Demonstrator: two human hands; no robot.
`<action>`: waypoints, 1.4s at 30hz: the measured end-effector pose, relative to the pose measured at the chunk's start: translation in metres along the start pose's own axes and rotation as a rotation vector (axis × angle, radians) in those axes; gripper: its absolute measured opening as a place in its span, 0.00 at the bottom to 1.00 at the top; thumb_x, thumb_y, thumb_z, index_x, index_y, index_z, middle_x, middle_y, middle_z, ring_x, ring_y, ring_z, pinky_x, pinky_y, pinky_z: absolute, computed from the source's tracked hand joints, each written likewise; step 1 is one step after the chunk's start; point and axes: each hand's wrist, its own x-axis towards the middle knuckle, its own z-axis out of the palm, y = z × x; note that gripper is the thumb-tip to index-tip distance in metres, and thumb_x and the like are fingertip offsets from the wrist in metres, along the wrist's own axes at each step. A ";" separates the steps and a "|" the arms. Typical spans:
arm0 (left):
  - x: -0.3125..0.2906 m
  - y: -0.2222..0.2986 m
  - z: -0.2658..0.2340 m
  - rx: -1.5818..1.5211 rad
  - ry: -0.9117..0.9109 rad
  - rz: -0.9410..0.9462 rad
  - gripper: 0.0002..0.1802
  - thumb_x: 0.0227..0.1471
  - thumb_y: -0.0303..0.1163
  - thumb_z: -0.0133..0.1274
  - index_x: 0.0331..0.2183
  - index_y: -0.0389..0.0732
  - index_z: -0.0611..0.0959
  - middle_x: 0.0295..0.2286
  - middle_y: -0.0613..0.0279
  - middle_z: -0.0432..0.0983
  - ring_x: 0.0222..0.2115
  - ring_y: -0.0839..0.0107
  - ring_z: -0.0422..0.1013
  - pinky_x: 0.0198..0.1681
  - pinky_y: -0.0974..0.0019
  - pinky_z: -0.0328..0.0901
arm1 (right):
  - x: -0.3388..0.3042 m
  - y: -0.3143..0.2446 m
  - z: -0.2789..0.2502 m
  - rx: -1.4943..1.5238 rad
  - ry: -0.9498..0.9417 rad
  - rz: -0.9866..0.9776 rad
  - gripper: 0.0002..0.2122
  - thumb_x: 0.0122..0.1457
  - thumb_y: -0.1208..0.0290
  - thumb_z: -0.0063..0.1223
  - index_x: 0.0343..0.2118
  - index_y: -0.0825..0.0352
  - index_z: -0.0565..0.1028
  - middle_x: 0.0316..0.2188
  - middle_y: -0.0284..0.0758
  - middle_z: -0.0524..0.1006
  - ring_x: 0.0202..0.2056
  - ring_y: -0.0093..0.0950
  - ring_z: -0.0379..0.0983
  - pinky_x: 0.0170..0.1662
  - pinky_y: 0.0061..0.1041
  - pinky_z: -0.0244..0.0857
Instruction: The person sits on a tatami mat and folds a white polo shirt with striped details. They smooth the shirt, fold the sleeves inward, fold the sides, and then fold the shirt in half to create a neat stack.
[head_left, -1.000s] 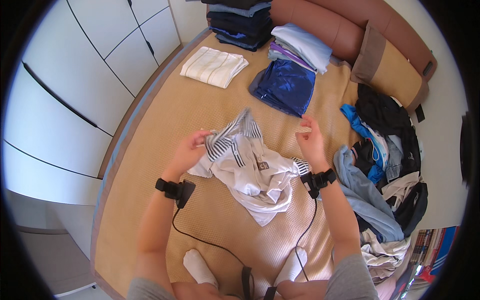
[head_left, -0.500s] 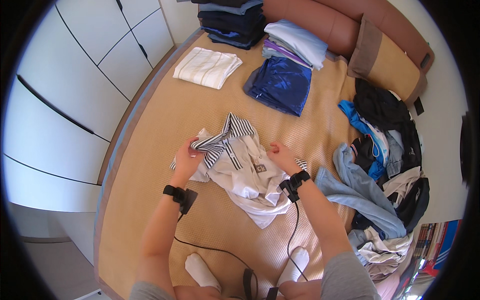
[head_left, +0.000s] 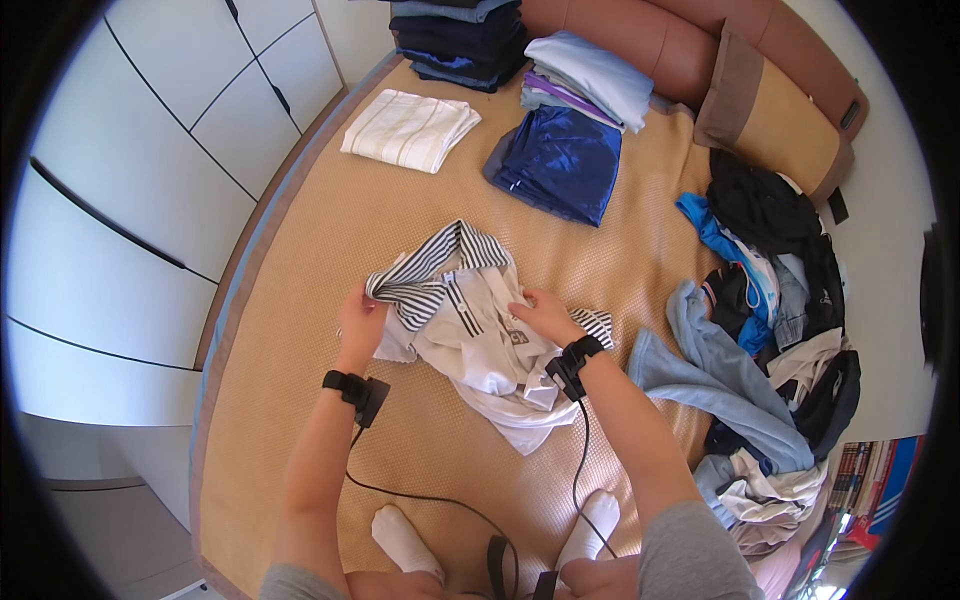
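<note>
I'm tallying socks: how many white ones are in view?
2, both worn: left sock and right sock, at the bottom of the view. More may hide in the clothes heap on the right.

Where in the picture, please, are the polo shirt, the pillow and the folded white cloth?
Polo shirt (head_left: 482,345): head view, on its pale front, below the dark-striped placket.
Pillow (head_left: 775,115): head view, on its tan middle panel.
Folded white cloth (head_left: 411,129): head view, on its top face.
</note>
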 end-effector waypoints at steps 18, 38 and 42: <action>-0.062 0.173 -0.027 -0.203 -0.111 0.670 0.14 0.43 0.22 0.49 0.37 0.31 0.75 0.34 0.52 0.74 0.34 0.62 0.73 0.38 0.68 0.64 | -0.032 -0.069 -0.022 0.482 -0.413 0.087 0.22 0.52 0.65 0.54 0.49 0.67 0.66 0.26 0.30 0.67 0.26 0.17 0.61 0.29 0.18 0.53; -0.041 0.181 -0.119 -0.079 0.722 0.938 0.26 0.49 0.23 0.51 0.49 0.32 0.61 0.43 0.51 0.69 0.39 0.68 0.71 0.42 0.70 0.65 | -0.114 -0.205 -0.124 0.645 1.048 -0.836 0.10 0.56 0.80 0.47 0.41 0.71 0.64 0.28 0.33 0.72 0.31 0.18 0.68 0.34 0.15 0.61; -0.059 0.183 -0.135 0.134 0.706 1.034 0.29 0.45 0.22 0.55 0.48 0.30 0.62 0.46 0.47 0.66 0.44 0.65 0.67 0.48 0.66 0.61 | -0.143 -0.224 -0.132 0.611 1.189 -1.064 0.09 0.58 0.81 0.41 0.42 0.72 0.62 0.37 0.36 0.70 0.38 0.20 0.68 0.42 0.17 0.61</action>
